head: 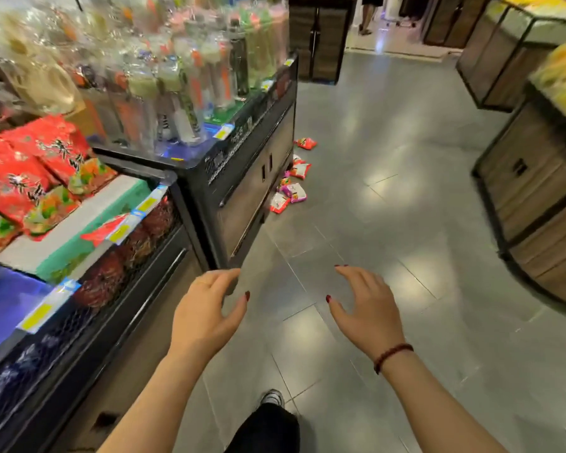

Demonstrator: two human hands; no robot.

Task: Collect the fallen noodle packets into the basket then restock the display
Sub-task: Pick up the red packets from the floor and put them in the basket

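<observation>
1. Noodle packets point(294, 192): a loose scatter of red, white and pink wrappers. They lie on the grey tiled floor point(389, 223), at the foot of the dark display cabinet point(255, 178), near its far corner. The farthest one, red, lies a little apart from the rest. I cannot fix the count through the blur.
2. Left hand point(206, 308): empty, palm down, fingers spread and slightly bent, grasping nothing. It is held out over the tiles just beside the cabinet's near corner.
3. Right hand point(366, 308): released in the same way, fingers splayed and nothing in it. A dark red beaded bracelet point(391, 354) sits on the wrist. From my feed, both hands are well apart from the packets.
4. Cabinet detail: black frame and mesh front, with doors and handles below. Yellow-and-blue price tags point(147, 202) run along the shelf edges.
5. Upper shelf: tall clear packs point(177, 76) standing upright, too blurred to read.
6. Lower shelf, on my left: red bags point(30, 168), with orange-and-green packets point(51, 209) in front of them.
7. Across the aisle, right: wooden-fronted cabinets point(536, 191) with dark frames and yellow goods on top.
8. Bottom of view: one dark trouser leg point(268, 429) and a light shoe point(272, 397) on the tiles.
9. Far end of the aisle: another person's legs point(368, 14), standing.
</observation>
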